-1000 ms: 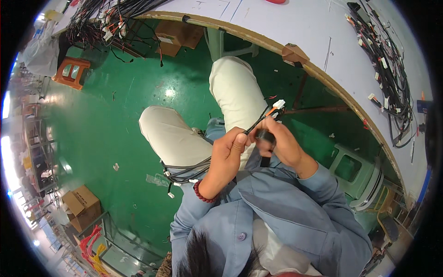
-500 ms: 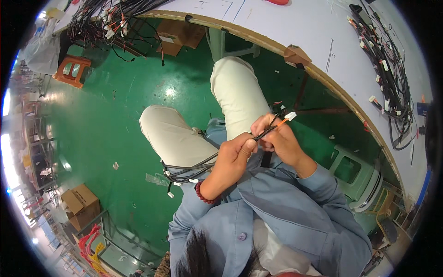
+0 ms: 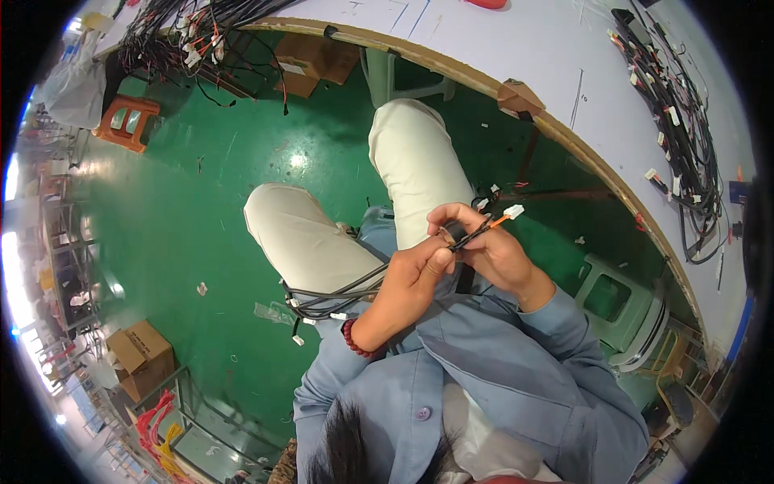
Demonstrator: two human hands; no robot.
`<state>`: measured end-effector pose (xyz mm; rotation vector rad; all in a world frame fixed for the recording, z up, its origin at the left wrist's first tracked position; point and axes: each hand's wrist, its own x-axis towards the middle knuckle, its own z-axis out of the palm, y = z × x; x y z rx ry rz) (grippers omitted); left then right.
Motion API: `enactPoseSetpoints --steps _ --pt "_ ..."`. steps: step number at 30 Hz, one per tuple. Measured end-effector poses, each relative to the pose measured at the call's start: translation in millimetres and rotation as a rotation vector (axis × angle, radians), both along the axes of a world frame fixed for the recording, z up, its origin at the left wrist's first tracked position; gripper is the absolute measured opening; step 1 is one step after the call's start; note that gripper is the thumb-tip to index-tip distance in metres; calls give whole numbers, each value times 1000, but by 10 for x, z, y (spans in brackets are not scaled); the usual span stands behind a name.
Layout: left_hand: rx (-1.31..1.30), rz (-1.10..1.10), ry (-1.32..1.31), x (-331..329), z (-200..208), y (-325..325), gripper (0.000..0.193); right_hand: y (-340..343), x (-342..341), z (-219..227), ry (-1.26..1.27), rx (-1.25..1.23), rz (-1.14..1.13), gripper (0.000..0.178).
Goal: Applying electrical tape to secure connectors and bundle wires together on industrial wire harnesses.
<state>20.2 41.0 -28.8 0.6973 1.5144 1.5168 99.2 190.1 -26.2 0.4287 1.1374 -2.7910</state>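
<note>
Over my lap, my left hand (image 3: 415, 273) is closed on a black wire harness (image 3: 477, 235), thumb and fingers pinching it. Orange wires at the harness's free end lead into a white connector (image 3: 513, 211), which sticks out past my right hand. My right hand (image 3: 493, 248) is curled around what looks like a roll of black tape (image 3: 455, 231), held against the harness; its fingers partly hide the roll. The harness's other black cables (image 3: 330, 302) run back under my left forearm and lie across my thigh, with several white connectors at their ends.
A white-topped table (image 3: 556, 56) curves around the front and right. Bundled harnesses (image 3: 673, 121) lie on its right side, more cables (image 3: 193, 40) at the far left. A green stool (image 3: 613, 302) stands at right, an orange stool (image 3: 127, 123) far left, a cardboard box (image 3: 141, 355) lower left.
My right hand's fingers have lifted and opened around the black roll, which now shows between my hands. The white connector has shifted slightly right and down. My left hand keeps its hold.
</note>
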Motion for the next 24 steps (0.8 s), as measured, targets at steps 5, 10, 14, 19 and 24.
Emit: enactPoseSetpoints --steps 5,10,14,19,24 --pt "-47 -13 -13 -16 3 -15 34 71 1 15 29 268 38 43" --pt "-83 -43 -19 -46 49 -13 35 195 -28 38 124 364 52 49" --pt "-85 -33 -14 -48 108 15 36 254 -38 -3 207 400 87 48" --pt "-65 -20 -10 -34 104 11 36 278 -49 8 299 459 110 44" --pt "-146 8 263 -70 153 25 18 389 -80 92 331 684 183 43"
